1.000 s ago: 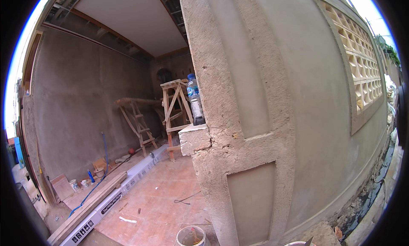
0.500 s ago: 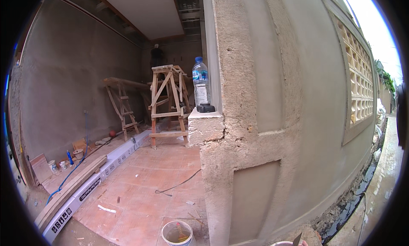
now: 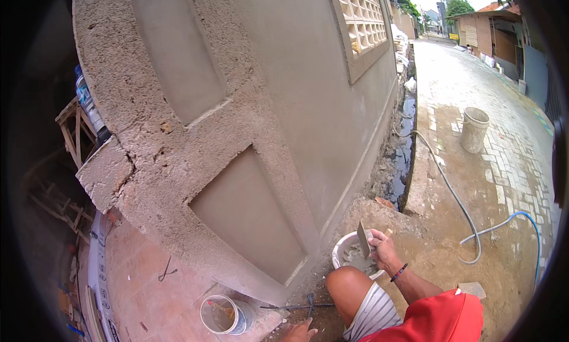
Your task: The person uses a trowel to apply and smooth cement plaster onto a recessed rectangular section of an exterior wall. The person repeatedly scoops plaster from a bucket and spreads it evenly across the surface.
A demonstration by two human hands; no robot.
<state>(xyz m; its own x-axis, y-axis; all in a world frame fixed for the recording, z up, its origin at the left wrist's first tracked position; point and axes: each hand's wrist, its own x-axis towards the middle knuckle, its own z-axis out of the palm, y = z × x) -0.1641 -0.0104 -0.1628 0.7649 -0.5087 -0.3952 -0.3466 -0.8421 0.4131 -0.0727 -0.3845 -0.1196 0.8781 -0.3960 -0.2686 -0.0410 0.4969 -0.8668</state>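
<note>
My right hand [image 3: 384, 250], with a dark bracelet at its wrist, is closed around a plastering trowel [image 3: 363, 240]. The trowel's flat grey blade stands upright over a white bucket [image 3: 344, 247] of wet grey mortar [image 3: 357, 258]. Low at the bottom edge, my left hand [image 3: 298, 332] is partly cut off; its visible fingers are loosely extended and nothing shows in them. Just beyond it lies a thin dark rod or cable [image 3: 284, 307]. A second white bucket [image 3: 220, 314], with tools inside, stands to the left of that hand.
A rough-edged plaster wall [image 3: 249, 122] with recessed panels rises ahead. Along its foot runs a wet ditch [image 3: 405, 146]. On the right are a hose [image 3: 441, 179] and a dirty bucket [image 3: 474, 130]. A water bottle [image 3: 87, 99] stands on the ledge at left.
The view has swung right and down from the room with wooden trestles to the wall's foot and the lane. My right hand and trowel, barely visible before, now show over the mortar bucket.
</note>
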